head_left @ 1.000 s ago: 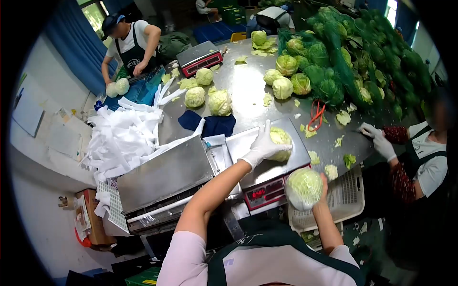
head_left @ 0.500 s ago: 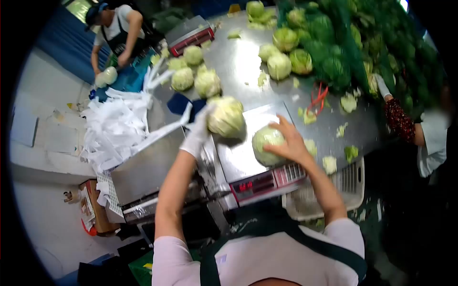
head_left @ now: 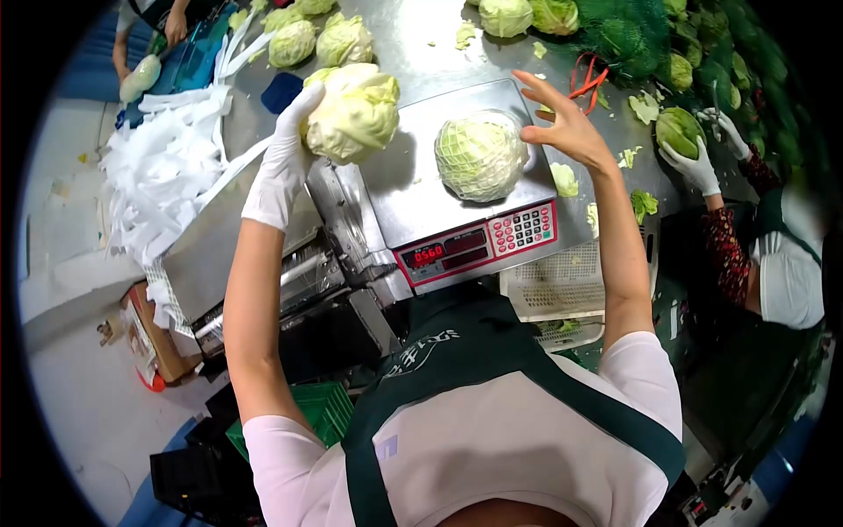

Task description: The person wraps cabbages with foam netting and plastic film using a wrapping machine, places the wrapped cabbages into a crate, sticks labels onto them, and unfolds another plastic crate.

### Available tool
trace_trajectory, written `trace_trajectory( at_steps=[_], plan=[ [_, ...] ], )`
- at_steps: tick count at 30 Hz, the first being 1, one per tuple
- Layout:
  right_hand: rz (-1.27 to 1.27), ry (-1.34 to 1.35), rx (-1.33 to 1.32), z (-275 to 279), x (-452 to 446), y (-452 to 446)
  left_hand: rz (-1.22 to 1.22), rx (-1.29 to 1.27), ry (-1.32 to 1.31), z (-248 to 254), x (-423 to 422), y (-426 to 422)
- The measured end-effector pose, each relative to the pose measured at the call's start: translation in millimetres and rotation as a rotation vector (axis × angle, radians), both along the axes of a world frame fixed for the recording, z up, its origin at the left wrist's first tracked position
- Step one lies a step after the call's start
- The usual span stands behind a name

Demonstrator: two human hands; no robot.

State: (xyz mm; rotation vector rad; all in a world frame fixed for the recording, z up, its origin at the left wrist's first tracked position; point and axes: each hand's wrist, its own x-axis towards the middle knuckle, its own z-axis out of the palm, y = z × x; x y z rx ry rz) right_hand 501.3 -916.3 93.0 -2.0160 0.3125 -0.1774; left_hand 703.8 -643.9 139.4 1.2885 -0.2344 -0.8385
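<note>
My left hand (head_left: 285, 149), in a white glove, grips a loose-leaved cabbage (head_left: 356, 114) from its left side, held up over the left part of the scale. Bare, with thumb and fingers spread, my right hand (head_left: 569, 127) is just right of a second cabbage (head_left: 479, 156). That one rests on the steel pan of the digital scale (head_left: 395, 198) and has a netlike, whitish surface. Red digits glow on the scale's display (head_left: 428, 255).
Several cabbages (head_left: 342, 39) lie on the steel table, beside a heap of white strips (head_left: 162, 171) at left. A red ribbon (head_left: 588, 79) and leaf scraps lie to the right. One co-worker's gloved hand (head_left: 694, 167) holds a cabbage; another person works at upper left. A white crate (head_left: 562, 285) stands below.
My right hand has let go of the cabbage on the scale and drawn back to its right, fingers spread. The cabbage in my left hand has moved left, and the display digits differ.
</note>
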Motion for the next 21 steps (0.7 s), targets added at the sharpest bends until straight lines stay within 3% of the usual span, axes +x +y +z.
trace_trajectory(
  at_steps=[4,7,10,12,14,16,17,18,19,20,21],
  plan=[
    [0.086,0.023,0.0,0,1,9,-0.026,0.076,-0.001,1,-5,2],
    [0.167,0.066,0.028,-2,1,19,0.063,0.172,-0.053,-45,21,5],
    [0.163,0.084,-0.066,-12,11,36,0.0,0.2,-0.146,0,-21,-6],
    [0.169,0.119,-0.028,-9,11,51,-0.013,0.189,-0.13,-25,-16,-8],
    [0.121,0.151,0.184,-12,11,63,-0.047,0.15,-0.118,-54,-14,-10],
    [0.011,-0.004,0.29,-24,1,65,-0.014,0.079,0.033,-63,-23,-8],
    [-0.048,-0.066,0.412,-32,-5,63,-0.01,0.082,-0.165,-79,-23,-7],
    [-0.09,-0.13,0.58,-46,-11,60,-0.01,0.083,-0.18,-63,-35,-7],
    [-0.143,-0.191,0.687,-57,-21,57,-0.122,0.217,-0.549,-103,-18,-14],
    [-0.257,-0.155,0.801,-71,-36,48,-0.06,-0.05,-0.337,-72,-46,-6],
    [-0.423,-0.204,0.903,-90,-51,36,0.007,-0.011,-0.804,-75,-54,-9]
  ],
)
